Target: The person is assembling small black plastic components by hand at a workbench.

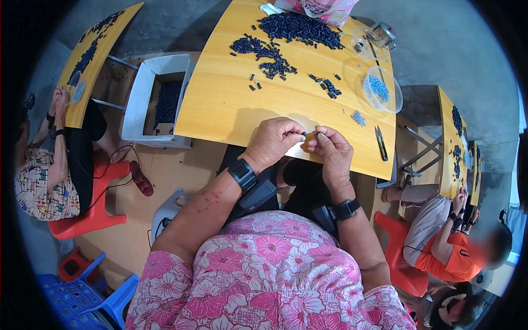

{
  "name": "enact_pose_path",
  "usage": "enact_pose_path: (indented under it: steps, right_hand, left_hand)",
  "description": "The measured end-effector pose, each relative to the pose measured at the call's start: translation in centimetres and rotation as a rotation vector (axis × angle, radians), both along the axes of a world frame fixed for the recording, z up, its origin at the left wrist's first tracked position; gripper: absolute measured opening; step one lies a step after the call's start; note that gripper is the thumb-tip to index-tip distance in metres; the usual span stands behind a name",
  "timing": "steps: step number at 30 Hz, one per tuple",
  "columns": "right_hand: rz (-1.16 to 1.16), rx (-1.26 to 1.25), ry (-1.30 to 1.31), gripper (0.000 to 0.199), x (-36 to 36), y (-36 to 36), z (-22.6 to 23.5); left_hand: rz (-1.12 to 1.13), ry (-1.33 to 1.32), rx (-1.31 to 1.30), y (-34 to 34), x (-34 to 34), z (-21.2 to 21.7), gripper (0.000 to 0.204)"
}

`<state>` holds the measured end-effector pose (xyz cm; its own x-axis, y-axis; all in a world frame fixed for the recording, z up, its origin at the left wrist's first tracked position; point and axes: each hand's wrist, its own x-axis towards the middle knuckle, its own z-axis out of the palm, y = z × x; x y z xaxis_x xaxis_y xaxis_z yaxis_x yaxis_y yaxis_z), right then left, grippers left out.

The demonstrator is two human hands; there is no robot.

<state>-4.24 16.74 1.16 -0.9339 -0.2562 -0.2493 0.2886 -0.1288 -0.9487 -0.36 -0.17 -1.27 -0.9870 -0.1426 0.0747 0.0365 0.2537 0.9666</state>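
My left hand point(273, 141) and my right hand point(330, 150) meet at the near edge of a yellow wooden table point(231, 104). Together their fingertips pinch one small dark plastic piece point(303, 133). Both wrists wear black bands. Farther back on the table lie a big heap of dark pieces point(300, 27) and smaller scattered groups of dark pieces point(264, 52). A clear bowl point(382, 91) holds light blue parts, and a few blue parts point(358, 117) lie loose beside it.
Small snips point(380, 143) rest at the table's right edge. A second clear dish point(367, 43) and a pink bag point(319, 8) sit at the back. A white box point(157, 99) of dark pieces stands left of the table. Other people work at tables on both sides.
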Motion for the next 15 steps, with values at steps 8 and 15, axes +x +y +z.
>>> enact_pose_path:
  steps: [8,15]
  right_hand:
    - [0.094,0.068,0.042,0.019,-0.48,-0.08,0.21]
    - [0.116,0.081,0.053,0.019,-0.62,-0.05,-0.27]
  left_hand:
    - [-0.036,0.005,-0.03,-0.09,-0.05,0.07,0.011]
    - [-0.049,-0.001,-0.028,-0.16,0.0,0.18,0.011]
